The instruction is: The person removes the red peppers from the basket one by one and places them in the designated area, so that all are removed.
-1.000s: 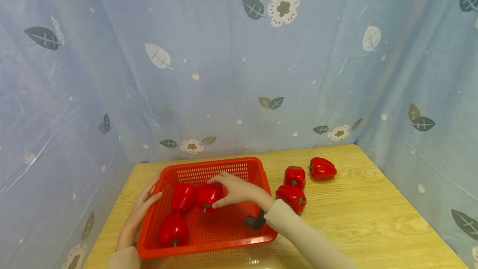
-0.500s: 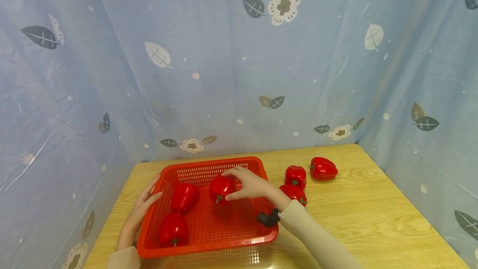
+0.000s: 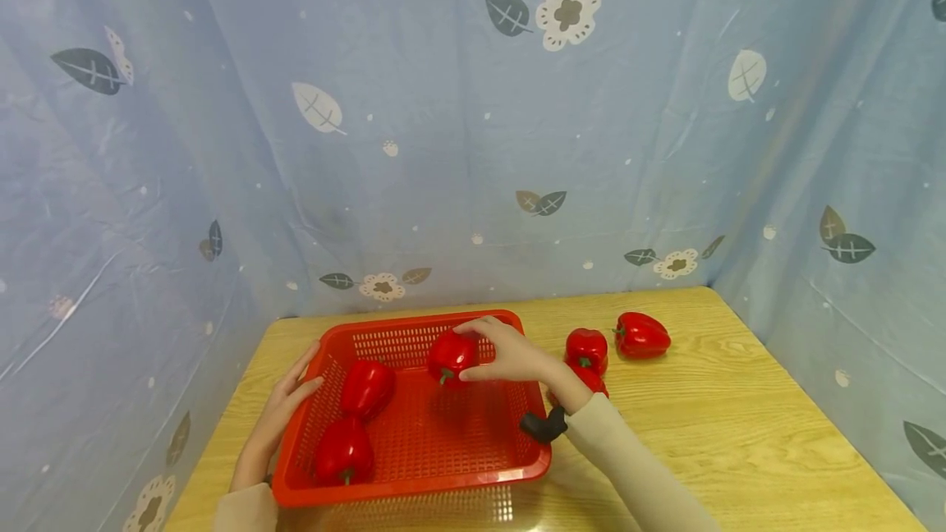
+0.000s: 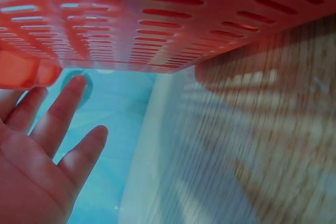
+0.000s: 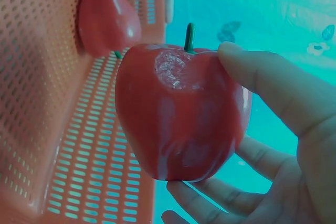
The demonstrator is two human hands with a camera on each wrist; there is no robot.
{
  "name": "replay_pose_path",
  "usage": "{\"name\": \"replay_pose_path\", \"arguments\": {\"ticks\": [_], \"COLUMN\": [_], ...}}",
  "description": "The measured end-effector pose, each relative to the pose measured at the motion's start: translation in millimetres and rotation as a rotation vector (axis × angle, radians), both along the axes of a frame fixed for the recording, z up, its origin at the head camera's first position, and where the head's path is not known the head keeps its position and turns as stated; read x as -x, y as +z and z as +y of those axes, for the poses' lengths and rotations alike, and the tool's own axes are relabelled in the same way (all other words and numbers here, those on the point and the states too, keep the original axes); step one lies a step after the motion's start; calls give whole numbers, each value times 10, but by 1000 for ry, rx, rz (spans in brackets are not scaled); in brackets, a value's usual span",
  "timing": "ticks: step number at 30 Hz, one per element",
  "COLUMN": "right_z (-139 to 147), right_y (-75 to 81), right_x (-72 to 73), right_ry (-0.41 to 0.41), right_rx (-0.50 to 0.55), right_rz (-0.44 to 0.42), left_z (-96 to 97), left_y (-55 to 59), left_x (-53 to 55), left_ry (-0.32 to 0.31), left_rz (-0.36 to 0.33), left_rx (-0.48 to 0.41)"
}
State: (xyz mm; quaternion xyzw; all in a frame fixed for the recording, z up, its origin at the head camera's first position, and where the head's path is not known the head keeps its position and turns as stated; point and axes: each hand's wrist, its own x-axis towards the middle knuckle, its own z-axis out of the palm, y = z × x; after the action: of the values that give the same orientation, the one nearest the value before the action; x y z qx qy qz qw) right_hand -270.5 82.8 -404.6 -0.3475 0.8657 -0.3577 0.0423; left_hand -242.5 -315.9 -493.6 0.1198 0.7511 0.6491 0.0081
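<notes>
In the head view my right hand (image 3: 510, 354) holds a red bell pepper (image 3: 452, 355) with a green stem, raised over the right part of the red basket (image 3: 414, 480). The right wrist view shows the thumb near the stem end of this pepper (image 5: 181, 114) and fingers on its far side. Two more peppers, one farther back (image 3: 366, 388) and one nearer (image 3: 344, 451), lie along the basket's left side. My left hand (image 3: 277, 417) rests at the basket's left rim, fingers straight and spread; the left wrist view shows those fingers (image 4: 58, 111) beside the slotted outer wall.
Right of the basket, on the wooden table (image 3: 709, 417), sit an upright pepper (image 3: 586, 350), a pepper partly behind my right wrist (image 3: 591, 380) and one lying farther right (image 3: 641, 336). A patterned blue curtain (image 3: 443, 121) surrounds the table's back and sides.
My right hand has lifted the pepper from beside the other two and carried it right and toward the back of the basket. The left hand has stayed at the rim.
</notes>
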Motion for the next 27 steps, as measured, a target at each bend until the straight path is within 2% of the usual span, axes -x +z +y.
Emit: {"name": "replay_pose_path", "arguments": {"ticks": [10,16,22,27], "right_z": [181,310,451,580], "right_y": [58,89,127,111], "right_x": [16,15,0,-7], "right_ry": [-30,-45,-67,-113], "right_rx": [45,72,93,86], "right_rz": [-14,-18,2,16], "left_z": [3,0,6,8], "left_y": [-1,-12,-11,11], "left_x": [1,-1,-23,-19], "left_ry": [5,8,9,-22], "left_rz": [-15,0,0,24], "left_rx": [-8,-14,3,7]}}
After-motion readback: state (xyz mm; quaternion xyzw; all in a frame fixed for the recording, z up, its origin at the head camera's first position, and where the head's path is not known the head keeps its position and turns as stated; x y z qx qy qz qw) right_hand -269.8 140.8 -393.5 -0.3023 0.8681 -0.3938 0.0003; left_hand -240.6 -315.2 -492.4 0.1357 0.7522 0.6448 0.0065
